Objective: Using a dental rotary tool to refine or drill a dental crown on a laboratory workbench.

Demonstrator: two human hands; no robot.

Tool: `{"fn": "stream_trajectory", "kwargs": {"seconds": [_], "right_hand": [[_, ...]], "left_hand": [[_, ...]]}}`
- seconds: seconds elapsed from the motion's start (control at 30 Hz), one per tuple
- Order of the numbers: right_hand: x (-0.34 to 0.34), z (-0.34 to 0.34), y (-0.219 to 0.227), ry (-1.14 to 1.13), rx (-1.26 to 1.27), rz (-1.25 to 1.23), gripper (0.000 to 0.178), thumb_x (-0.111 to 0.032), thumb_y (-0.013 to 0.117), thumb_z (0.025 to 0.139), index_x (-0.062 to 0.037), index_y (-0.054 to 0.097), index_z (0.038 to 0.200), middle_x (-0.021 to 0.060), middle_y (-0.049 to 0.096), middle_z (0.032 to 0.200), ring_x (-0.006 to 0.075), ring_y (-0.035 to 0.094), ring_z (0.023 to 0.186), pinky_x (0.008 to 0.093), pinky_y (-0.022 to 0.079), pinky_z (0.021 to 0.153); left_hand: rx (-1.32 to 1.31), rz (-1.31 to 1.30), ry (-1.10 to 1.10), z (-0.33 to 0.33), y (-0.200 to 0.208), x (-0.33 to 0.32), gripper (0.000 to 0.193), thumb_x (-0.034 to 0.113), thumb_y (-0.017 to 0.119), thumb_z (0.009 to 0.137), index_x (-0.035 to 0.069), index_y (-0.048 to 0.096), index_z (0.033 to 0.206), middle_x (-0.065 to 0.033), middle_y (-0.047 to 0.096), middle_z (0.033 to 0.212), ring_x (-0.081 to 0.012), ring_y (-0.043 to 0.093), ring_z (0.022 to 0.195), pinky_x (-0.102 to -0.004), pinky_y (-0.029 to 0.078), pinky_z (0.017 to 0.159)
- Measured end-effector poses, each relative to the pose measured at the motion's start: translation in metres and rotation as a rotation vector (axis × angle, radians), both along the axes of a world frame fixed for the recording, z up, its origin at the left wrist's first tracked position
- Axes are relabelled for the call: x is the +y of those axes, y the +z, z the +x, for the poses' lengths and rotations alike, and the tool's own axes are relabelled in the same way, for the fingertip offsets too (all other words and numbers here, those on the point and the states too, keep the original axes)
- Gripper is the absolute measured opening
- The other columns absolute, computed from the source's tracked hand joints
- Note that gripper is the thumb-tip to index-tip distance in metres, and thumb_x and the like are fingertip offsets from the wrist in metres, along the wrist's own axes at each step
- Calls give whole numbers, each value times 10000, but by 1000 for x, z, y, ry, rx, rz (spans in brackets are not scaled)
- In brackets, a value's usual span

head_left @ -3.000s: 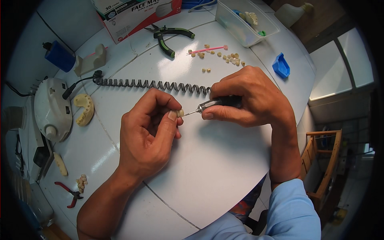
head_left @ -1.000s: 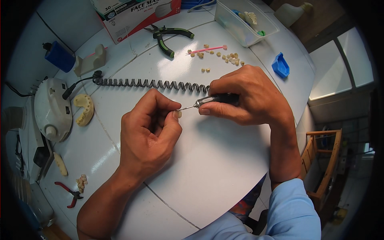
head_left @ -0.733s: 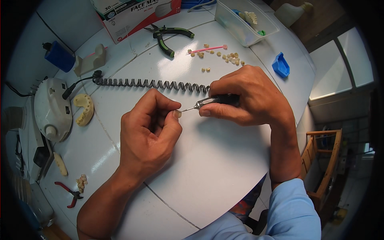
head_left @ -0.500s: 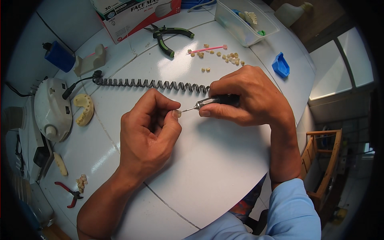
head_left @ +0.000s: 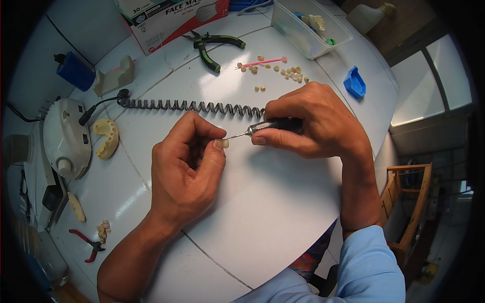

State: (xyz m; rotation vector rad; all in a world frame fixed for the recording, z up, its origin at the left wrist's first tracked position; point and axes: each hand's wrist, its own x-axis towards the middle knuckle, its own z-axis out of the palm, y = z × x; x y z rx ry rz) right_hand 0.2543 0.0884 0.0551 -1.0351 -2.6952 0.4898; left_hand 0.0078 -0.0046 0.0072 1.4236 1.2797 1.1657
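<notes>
Between thumb and index fingertip, my left hand [head_left: 187,161] pinches a small cream-coloured artificial tooth [head_left: 225,144]. My right hand [head_left: 316,121] is wrapped round a dark dental handpiece [head_left: 275,126], held nearly level and pointing left. Its thin metal bur reaches the tooth at my left fingertips; whether the tip touches it I cannot tell. From the handpiece's side a black coiled cord [head_left: 192,105] runs left toward the white control unit [head_left: 66,139]. A horseshoe-shaped dental model [head_left: 105,138] lies beside that unit.
Several loose artificial teeth [head_left: 293,74] and a pink stick [head_left: 262,63] lie beyond my hands. Green-black pliers [head_left: 207,48] and a mask box [head_left: 166,22] stand farther back. A clear plastic tub [head_left: 310,35] holds dental pieces. Red-handled pliers [head_left: 91,246] lie at left, and a blue piece [head_left: 354,83] at right.
The tooth has turned in my left fingertips and shows more of its surface below the bur. My left thumb has shifted slightly; my right hand holds nearly still.
</notes>
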Motion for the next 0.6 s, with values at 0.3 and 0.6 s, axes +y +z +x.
{"fn": "stream_trajectory", "kwargs": {"seconds": [0.3,0.6], "right_hand": [[3,3,-4,37,57,-13,542,-578,799,964,-83,748,747,71,603,545,284,616,505,425,447,522],[5,5,-7,27,109,-64,566,-592,803,957,-80,742,726,79,584,535,282,594,486,421,428,515]], "left_hand": [[-114,-35,-17,2,4,-1,71,-1,569,1059,-20,612,1112,-55,682,931,-72,647,840,-233,511,726],[-90,-24,-77,-1,2,0,76,63,600,1084,34,567,1146,-56,645,1021,-87,619,880,-252,526,728]]}}
